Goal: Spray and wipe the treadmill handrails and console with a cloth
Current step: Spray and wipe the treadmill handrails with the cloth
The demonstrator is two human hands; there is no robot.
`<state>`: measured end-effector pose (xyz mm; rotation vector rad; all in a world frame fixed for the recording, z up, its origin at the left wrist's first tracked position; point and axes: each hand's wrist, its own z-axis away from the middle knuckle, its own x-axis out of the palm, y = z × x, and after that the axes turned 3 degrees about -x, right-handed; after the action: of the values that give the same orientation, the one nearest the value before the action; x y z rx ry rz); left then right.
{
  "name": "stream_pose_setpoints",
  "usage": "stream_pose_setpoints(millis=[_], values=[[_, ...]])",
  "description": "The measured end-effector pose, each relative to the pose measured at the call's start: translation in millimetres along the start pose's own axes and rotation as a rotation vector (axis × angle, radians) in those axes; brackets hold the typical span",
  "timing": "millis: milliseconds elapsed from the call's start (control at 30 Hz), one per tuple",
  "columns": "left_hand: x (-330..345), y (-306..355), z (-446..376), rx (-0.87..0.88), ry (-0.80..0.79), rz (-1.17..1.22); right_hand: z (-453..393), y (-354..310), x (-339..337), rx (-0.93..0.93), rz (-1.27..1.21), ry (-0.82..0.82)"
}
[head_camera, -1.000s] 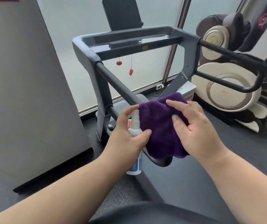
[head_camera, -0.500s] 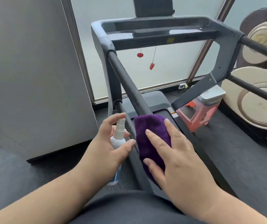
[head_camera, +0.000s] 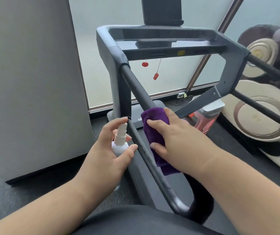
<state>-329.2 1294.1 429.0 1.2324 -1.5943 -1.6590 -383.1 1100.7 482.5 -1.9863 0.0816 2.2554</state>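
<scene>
Frosted glass panels [head_camera: 195, 68] fill the wall ahead of my hands, with a plain grey partition [head_camera: 31, 82] off beyond my left hand and dark gym flooring [head_camera: 237, 158] under everything. My left hand [head_camera: 108, 155] is curled round a small white plastic spray bottle [head_camera: 119, 140], thumb against its shoulder and forefinger arched over the nozzle, just to the left of the lower bar. My right hand [head_camera: 174, 134] lies flat, fingers fairly straight, pressing a folded purple microfibre cloth [head_camera: 156, 131] onto the black tubular left handrail [head_camera: 136, 87] of the grey treadmill; the cloth drapes over the rail and hangs down below my palm. The rail runs up and away from my hands to the grey console frame [head_camera: 169, 41], where a dark rectangular screen [head_camera: 162, 11] stands at the top. A red safety clip on a cord [head_camera: 156, 76] dangles under the console, above my right hand. Beyond my right hand sit a translucent red plastic stool [head_camera: 207, 117] and, further right, a cream and brown exercise machine [head_camera: 261, 119].
</scene>
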Motion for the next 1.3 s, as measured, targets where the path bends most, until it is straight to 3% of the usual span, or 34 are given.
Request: stream_pose_setpoints(millis=[100, 200, 300, 467, 567, 933, 1100, 1300], values=[[-18, -4, -13, 0.016, -0.044, 0.017, -14, -15, -10, 0.107, -0.031, -0.018], [-32, -10, -23, 0.030, -0.112, 0.022, -15, -31, -15, 0.315, -0.175, 0.114], [-40, -13, -34, 0.055, -0.177, 0.047, -14, -44, -8, 0.455, -0.132, 0.246], [-51, -18, -52, 0.080, -0.271, 0.074, -22, -41, 10, 0.648, -0.062, 0.199], [-57, -23, -58, 0.071, -0.322, 0.077, -40, -43, 10, 0.672, 0.075, 0.183], [-82, -34, -68, 0.020, -0.373, 0.055, -158, -54, -9, 0.551, 0.093, 0.176], [-90, -36, -84, 0.060, -0.327, 0.027, -142, -49, -4, 0.499, 0.075, 0.194], [-108, -51, -99, 0.033, -0.263, 0.035, -123, -52, 11, 0.463, 0.275, 0.228]])
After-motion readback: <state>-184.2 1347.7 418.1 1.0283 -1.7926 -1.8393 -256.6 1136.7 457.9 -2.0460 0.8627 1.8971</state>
